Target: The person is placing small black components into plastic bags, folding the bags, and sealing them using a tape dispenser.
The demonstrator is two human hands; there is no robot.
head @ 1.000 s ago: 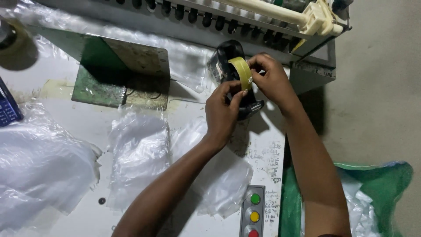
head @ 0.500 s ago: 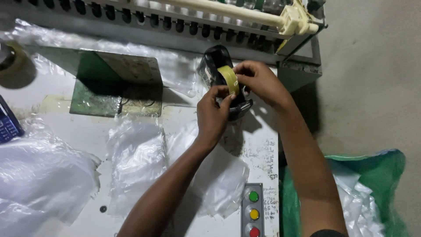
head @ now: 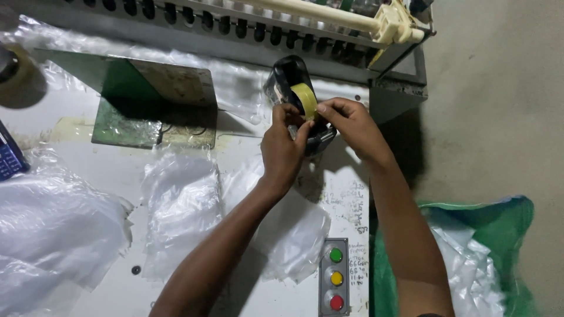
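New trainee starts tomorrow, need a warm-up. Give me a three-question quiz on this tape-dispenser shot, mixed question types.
1. True or false: both hands are on the tape roll in the black dispenser.
2. Which button is nearest the table's front edge? A green B yellow C red
3. What lies in the green sack on the floor?

Key:
1. True: left hand and right hand pinch at it.
2. C, the red button.
3. Clear plastic bags.

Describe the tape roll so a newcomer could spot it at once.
On the white worktable, look to the far right end below the slotted metal rail. There a black dispenser carries the yellowish tape roll, pinched by the left hand and right hand; it is the only yellow ring there.
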